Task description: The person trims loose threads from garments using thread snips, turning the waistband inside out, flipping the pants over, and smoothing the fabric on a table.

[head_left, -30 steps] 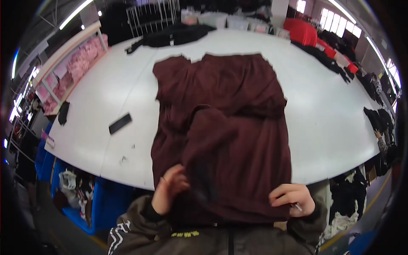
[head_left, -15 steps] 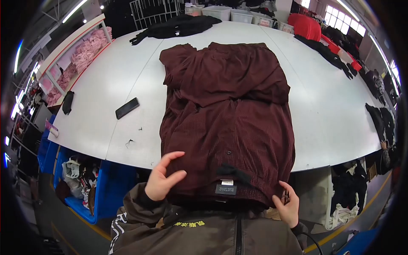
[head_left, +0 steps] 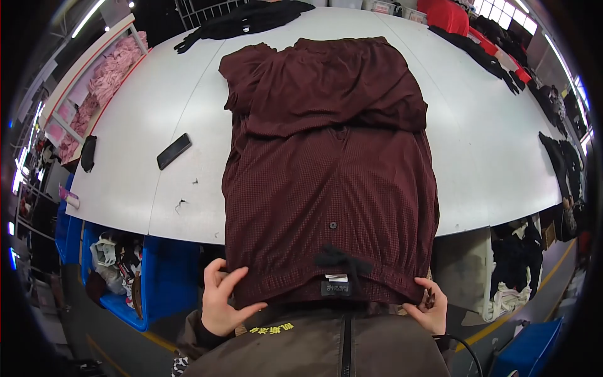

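Observation:
Dark maroon pants (head_left: 333, 182) with a waffle-like texture lie before me, waistband nearest my body and the far part folded over in a bulky heap. A button, a black drawstring bow (head_left: 342, 257) and a dark label (head_left: 336, 288) show at the waist. My left hand (head_left: 220, 300) is at the waistband's left corner, thumb and forefinger spread apart around the edge. At the right corner, my right hand (head_left: 432, 308) touches the waistband with forefinger and thumb. A small dark metal tool (head_left: 429, 298), its kind unclear, is tucked inside those curled fingers.
On the white table (head_left: 157, 119) lie a black phone (head_left: 174, 151), thread scraps (head_left: 181, 205) and a black garment (head_left: 245, 25). Blue bins (head_left: 169, 270) with cloth stand below the left edge. A shelf of pink cloth (head_left: 116, 69) is at left, another bin (head_left: 468, 270) at right.
The waistband has come closer to my body and lies flatter. My left hand has moved down from on top of the cloth to the waistband's corner. The view has tilted down slightly.

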A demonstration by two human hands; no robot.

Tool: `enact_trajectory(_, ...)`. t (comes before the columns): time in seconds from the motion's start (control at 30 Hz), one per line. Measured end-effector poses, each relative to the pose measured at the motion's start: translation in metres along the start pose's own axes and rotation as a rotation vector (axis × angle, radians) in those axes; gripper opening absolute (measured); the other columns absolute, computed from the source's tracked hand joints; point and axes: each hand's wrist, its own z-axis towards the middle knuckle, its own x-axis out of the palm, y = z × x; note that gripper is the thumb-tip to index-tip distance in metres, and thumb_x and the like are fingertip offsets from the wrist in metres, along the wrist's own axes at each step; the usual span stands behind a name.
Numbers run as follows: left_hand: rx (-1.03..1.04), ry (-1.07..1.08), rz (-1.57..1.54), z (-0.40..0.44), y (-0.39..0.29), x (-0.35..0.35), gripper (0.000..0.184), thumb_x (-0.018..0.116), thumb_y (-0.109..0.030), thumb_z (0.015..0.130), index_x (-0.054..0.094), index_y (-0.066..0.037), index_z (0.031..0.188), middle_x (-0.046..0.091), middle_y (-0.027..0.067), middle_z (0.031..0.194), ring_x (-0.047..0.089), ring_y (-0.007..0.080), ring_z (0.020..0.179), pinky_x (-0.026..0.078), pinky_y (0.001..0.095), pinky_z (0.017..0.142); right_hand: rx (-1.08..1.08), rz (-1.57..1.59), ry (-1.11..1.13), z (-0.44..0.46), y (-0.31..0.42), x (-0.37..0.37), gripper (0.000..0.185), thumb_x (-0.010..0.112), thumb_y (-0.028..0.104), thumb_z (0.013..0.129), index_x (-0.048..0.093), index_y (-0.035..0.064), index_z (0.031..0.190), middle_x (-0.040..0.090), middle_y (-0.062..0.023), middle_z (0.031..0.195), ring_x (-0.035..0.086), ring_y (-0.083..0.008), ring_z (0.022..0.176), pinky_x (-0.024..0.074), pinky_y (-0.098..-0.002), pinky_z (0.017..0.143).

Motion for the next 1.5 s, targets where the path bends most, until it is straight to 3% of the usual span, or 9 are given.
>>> enact_trajectory(0.23, 0.019, 0.204, 0.015, 0.026, 0.011, -0.018, 0.026, 0.066, 0.006, 0.069, 0.065, 0.003, 0.095, 0.054, 0.0107, 0.106, 0.055, 0.0164, 0.079, 0.045, 0.0241, 0.071, -0.221, -0.426, 0.142, 0.046, -0.002, -0.024, 0.03, 0.052, -0.008, 0.077, 0.062, -0.0016, 0.105, 0.063, -0.0083, 0.095, 0.056, -0.0136, 0.077, 0.0436, -0.021, 0.067)
enact_trajectory(0.47, -0.2, 0.332, -1.65, 0.154, 0.037, 0.047, 0.046, 0.037, -0.031, 0.1, 0.061, 0.008, 0.105, 0.065, 0.0146, 0.1, 0.061, 0.0231, 0.09, 0.048, 0.0306, 0.081, 0.151, 0.911, 0.572, 0.174, 0.027, 0.013, 0.031, 0.05, 0.021, 0.093, 0.057, 0.0032, 0.117, 0.062, -0.0093, 0.114, 0.059, -0.0166, 0.095, 0.0464, -0.0264, 0.082)
enact_trajectory(0.57, 0.373, 0.877, -1.576, 0.185, 0.075, 0.081, 0.056, 0.034, -0.039, 0.1, 0.06, 0.01, 0.103, 0.065, 0.0154, 0.1, 0.062, 0.0242, 0.081, 0.05, 0.0318, 0.074, -0.017, 0.69, 0.426, 0.196, 0.026, 0.017, 0.027, 0.052, 0.018, 0.092, 0.058, 0.0024, 0.113, 0.063, -0.0088, 0.109, 0.06, -0.016, 0.09, 0.0467, -0.0255, 0.079)
enact_trajectory(0.63, -0.609, 0.605, -1.502, 0.169, 0.085, 0.103, 0.049, 0.038, -0.036, 0.099, 0.06, 0.007, 0.105, 0.065, 0.016, 0.097, 0.06, 0.0251, 0.071, 0.05, 0.0304, 0.068, -0.13, 0.447, 0.256, 0.208, 0.011, 0.014, 0.024, 0.054, 0.015, 0.09, 0.058, 0.0017, 0.11, 0.064, -0.0084, 0.104, 0.06, -0.0153, 0.086, 0.047, -0.0246, 0.075)
enact_trajectory(0.67, -0.62, 0.599, -1.507, 0.161, 0.086, 0.103, 0.049, 0.038, -0.036, 0.099, 0.06, 0.007, 0.105, 0.065, 0.016, 0.097, 0.06, 0.0251, 0.071, 0.05, 0.0304, 0.068, -0.176, 0.318, 0.179, 0.214, 0.002, 0.014, 0.023, 0.054, 0.013, 0.09, 0.059, 0.0013, 0.108, 0.064, -0.0081, 0.101, 0.06, -0.015, 0.083, 0.0472, -0.0242, 0.073)
enact_trajectory(0.9, 0.27, 0.137, -0.131, 0.163, 0.04, 0.07, 0.04, 0.054, -0.03, 0.087, 0.059, 0.001, 0.111, 0.065, 0.0132, 0.094, 0.061, 0.0281, 0.072, 0.049, 0.0319, 0.07, -0.658, -0.163, -0.251, 0.194, 0.05, 0.056, 0.022, 0.058, 0.003, 0.086, 0.058, 0.0021, 0.108, 0.066, -0.0055, 0.08, 0.055, -0.0096, 0.064, 0.0419, -0.0182, 0.062)
enact_trajectory(1.07, 0.573, 0.471, 0.4, 0.188, 0.031, 0.079, 0.048, 0.061, -0.026, 0.075, 0.057, -0.001, 0.116, 0.065, 0.0102, 0.103, 0.061, 0.03, 0.082, 0.048, 0.0349, 0.077, -0.784, -0.372, 0.586, 0.162, 0.072, 0.125, 0.014, 0.063, 0.002, 0.077, 0.067, -0.0002, 0.09, 0.066, -0.0073, 0.075, 0.053, -0.0147, 0.053, 0.0419, -0.0259, 0.05)
enact_trajectory(1.3, -0.451, 0.434, -1.696, 0.257, 0.051, 0.113, 0.042, 0.051, -0.036, 0.092, 0.057, -0.005, 0.12, 0.062, 0.011, 0.116, 0.062, 0.0257, 0.099, 0.05, 0.0359, 0.087, -0.737, -0.493, 0.858, 0.166, -0.01, 0.151, 0.02, 0.063, 0.008, 0.074, 0.068, 0.0022, 0.092, 0.063, -0.0085, 0.064, 0.05, -0.0196, 0.048, 0.041, -0.0287, 0.048)
enact_trajectory(1.5, -0.428, 0.65, -1.878, 0.257, 0.059, 0.133, 0.045, 0.046, -0.042, 0.096, 0.056, -0.006, 0.12, 0.061, 0.0108, 0.119, 0.061, 0.0236, 0.105, 0.049, 0.0344, 0.091, -0.557, -0.265, 0.58, 0.198, 0.036, 0.161, 0.028, 0.062, 0.005, 0.079, 0.065, 0.0, 0.106, 0.067, -0.0054, 0.087, 0.049, -0.0089, 0.058, 0.0407, -0.0201, 0.051)
